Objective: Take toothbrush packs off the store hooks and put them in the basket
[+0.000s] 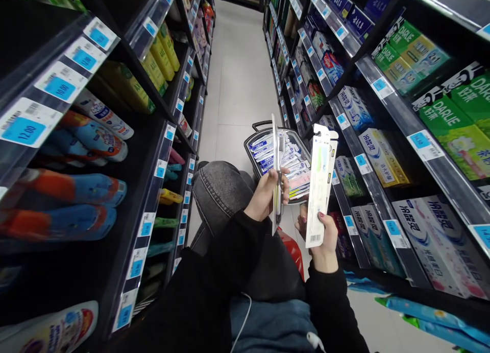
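Observation:
My left hand (264, 194) is closed on a toothbrush pack (276, 179), held upright and seen almost edge-on. In my right hand (324, 238) is another toothbrush pack (318, 189), its white printed back and barcode facing me; a second card edge shows just behind it. Both packs are raised over my lap, a little apart from each other. Beyond them on the floor is a dark basket (247, 143) filled with several flat packs in blue, white, pink and yellow. The packs I hold hide part of its contents.
Shelves of toothpaste boxes (383, 156) line the right side. On the left, shelves hold bottles (95, 138) and yellow packs (164, 51) behind price-tag rails. The pale floor aisle (241, 62) runs ahead. Something red (291, 253) lies beside my leg, and blue bags (432, 317) sit low on the right.

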Tool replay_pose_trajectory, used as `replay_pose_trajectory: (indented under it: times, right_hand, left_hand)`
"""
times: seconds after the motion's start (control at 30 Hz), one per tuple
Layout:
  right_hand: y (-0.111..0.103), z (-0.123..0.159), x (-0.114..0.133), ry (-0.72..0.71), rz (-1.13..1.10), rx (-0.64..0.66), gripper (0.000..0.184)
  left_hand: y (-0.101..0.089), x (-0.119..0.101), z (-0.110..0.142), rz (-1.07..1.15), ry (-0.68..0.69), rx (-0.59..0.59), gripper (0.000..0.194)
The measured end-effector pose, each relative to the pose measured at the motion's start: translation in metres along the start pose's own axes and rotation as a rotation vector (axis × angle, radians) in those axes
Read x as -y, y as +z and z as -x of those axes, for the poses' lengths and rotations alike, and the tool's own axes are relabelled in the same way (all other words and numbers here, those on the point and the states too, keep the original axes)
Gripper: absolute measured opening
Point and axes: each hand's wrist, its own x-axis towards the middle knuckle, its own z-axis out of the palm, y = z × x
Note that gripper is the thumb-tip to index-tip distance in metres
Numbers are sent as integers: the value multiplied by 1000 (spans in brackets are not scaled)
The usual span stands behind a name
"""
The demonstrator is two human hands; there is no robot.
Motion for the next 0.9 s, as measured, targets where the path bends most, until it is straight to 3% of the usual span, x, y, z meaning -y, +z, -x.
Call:
replay_pose_trajectory:
  times: [0.1, 0.33, 0.63, 0.9]
  right_hand:
    - [-4, 0, -3, -8, -7, -26, 51]
    - [-17, -2, -16, -81, 70, -182, 52]
    - [4, -5, -16, -112, 144, -66, 58]
    - [2, -17, -22, -242, 391, -51, 54]
  left_hand:
    - [1, 3, -1, -79, -4, 1, 63]
    - [7, -1, -1, -96, 27, -43, 36]
    - [9, 1, 0, -52, -15, -65, 30]
    - [6, 6, -4, -114, 27, -67, 32]
